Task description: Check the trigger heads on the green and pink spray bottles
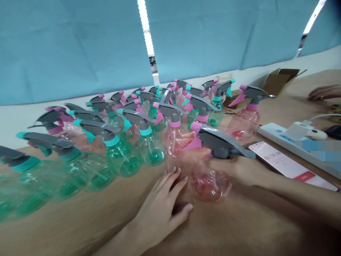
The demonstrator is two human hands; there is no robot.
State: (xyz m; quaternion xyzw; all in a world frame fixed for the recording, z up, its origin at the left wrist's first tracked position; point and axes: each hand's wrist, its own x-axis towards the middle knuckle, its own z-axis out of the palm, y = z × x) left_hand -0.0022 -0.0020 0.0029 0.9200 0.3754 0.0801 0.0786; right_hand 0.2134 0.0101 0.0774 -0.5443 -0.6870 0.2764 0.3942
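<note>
My left hand (165,208) lies open on the brown tabletop, palm down with fingers spread, left of a pink spray bottle (211,183) with a grey and pink trigger head. From the right, my right hand (234,169) reaches in behind this bottle, partly hidden by its head. Its blurred fingers extend toward another pink spray bottle (174,138) just behind; whether they grip either bottle is unclear. Close by to the left stand a green spray bottle (151,151) and a second green bottle (124,160), both upright with grey and teal heads.
Several more pink and green spray bottles crowd the left and back. A pink bottle (243,122) stands at right, near a phone (290,165), a white power strip (279,137) with a plugged charger, and an open cardboard box (278,83). Another person's hand (325,92) rests at far right.
</note>
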